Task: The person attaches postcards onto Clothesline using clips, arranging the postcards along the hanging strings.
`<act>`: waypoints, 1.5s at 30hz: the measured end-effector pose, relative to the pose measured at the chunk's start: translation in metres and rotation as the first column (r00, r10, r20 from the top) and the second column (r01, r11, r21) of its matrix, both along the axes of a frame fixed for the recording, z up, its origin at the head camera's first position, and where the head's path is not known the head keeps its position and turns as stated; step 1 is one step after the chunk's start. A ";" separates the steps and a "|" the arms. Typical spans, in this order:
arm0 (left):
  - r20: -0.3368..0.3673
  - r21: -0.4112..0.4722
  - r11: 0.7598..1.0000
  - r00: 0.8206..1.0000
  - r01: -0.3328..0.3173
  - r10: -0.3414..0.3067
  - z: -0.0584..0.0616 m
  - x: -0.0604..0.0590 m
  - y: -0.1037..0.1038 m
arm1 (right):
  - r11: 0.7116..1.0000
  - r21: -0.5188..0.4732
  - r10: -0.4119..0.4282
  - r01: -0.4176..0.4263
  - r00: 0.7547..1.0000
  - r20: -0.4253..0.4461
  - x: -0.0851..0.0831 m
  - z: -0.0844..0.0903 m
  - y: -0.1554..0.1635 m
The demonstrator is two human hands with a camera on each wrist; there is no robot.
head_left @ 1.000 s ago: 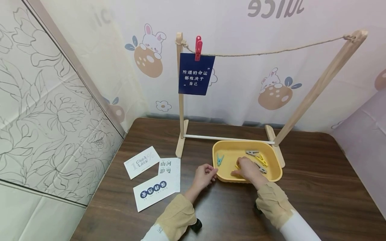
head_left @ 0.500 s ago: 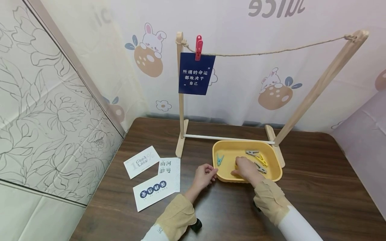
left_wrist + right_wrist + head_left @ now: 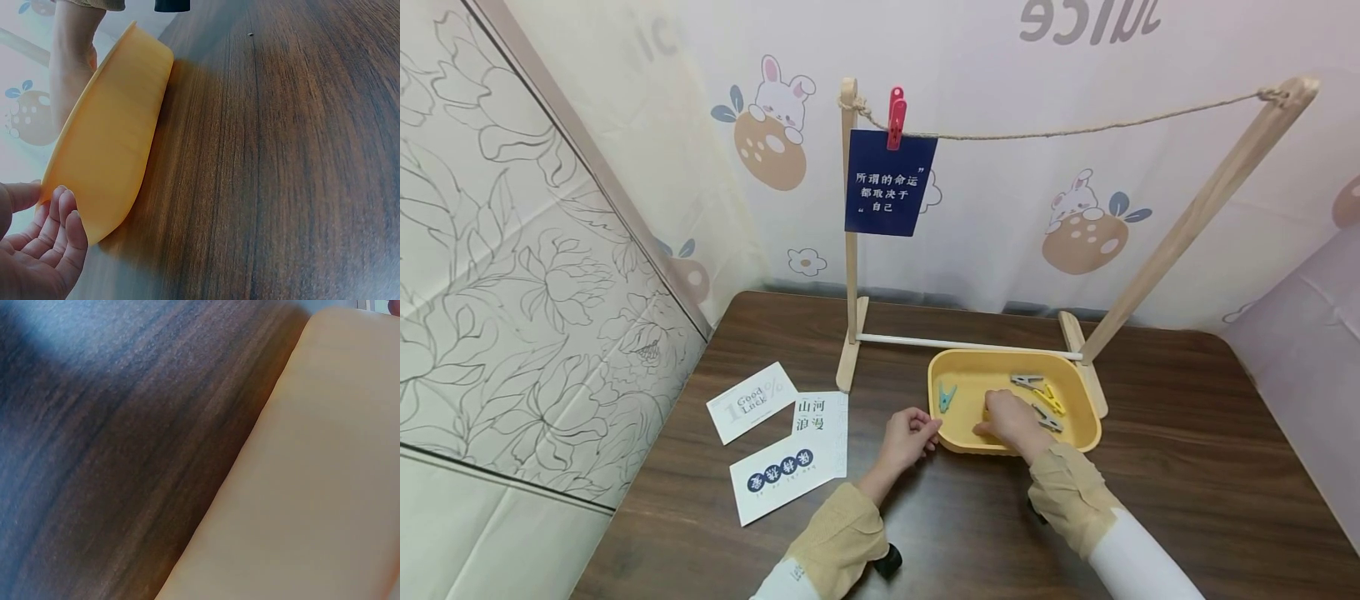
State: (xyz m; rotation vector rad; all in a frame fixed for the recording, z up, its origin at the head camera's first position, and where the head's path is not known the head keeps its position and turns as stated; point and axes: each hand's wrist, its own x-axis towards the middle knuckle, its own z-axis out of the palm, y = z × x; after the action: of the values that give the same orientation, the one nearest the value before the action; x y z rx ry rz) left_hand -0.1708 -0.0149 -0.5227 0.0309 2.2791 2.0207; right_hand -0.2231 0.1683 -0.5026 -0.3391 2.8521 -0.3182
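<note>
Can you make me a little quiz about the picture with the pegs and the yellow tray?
1. True or false: the red peg clips the blue card to the string.
2. Which hand reaches into the yellow tray? A) left hand B) right hand
3. Fill the gap: the white cards lie on the table beside the ____ hand.

Key:
1. True.
2. B. The right hand is inside, among the pegs; the left hand only touches the tray's outer corner.
3. Left.
</note>
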 end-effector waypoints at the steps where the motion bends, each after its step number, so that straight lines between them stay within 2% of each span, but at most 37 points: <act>1: 0.002 -0.008 1.000 1.000 0.000 0.000 0.000 0.000 0.000 | 1.000 -0.001 -0.001 0.001 1.000 0.002 0.000 0.000 0.000; 8: 0.001 -0.014 1.000 1.000 0.013 -0.013 0.001 0.001 -0.001 | 1.000 -0.012 0.002 -0.002 1.000 0.024 0.000 0.002 0.000; 15: 0.006 -0.034 0.999 1.000 0.008 -0.008 -0.004 0.003 -0.003 | 0.995 -0.079 -0.057 0.064 0.994 0.092 0.001 0.006 0.002; 25: 0.000 -0.011 1.000 1.000 -0.009 0.009 -0.004 0.008 -0.011 | 0.987 -0.146 -0.050 0.061 0.996 0.072 0.003 0.013 0.006; 29: 0.009 -0.012 1.000 1.000 -0.021 0.021 -0.004 0.010 -0.015 | 0.983 -0.162 -0.073 0.084 0.995 0.071 0.005 0.015 0.007; 38: -0.074 -0.107 0.993 0.997 -0.041 0.033 0.001 0.014 -0.032 | 0.953 -0.258 -0.153 0.157 0.988 0.038 0.014 0.018 0.015; 42: -0.100 -0.174 0.984 0.995 -0.030 0.012 0.002 0.017 -0.040 | 0.928 -0.307 -0.202 0.211 0.977 0.062 0.019 0.016 0.021; 45: -0.123 -0.216 0.976 0.992 -0.023 -0.004 0.000 0.018 -0.047 | 0.909 -0.350 -0.226 0.226 0.973 0.043 0.023 0.015 0.025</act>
State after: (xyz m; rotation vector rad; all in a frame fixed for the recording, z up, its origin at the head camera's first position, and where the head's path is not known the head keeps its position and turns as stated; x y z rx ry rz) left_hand -0.1526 -0.0619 -0.5231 0.1315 2.5675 1.8079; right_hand -0.2005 0.1937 -0.4875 -0.0681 2.8259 -0.8831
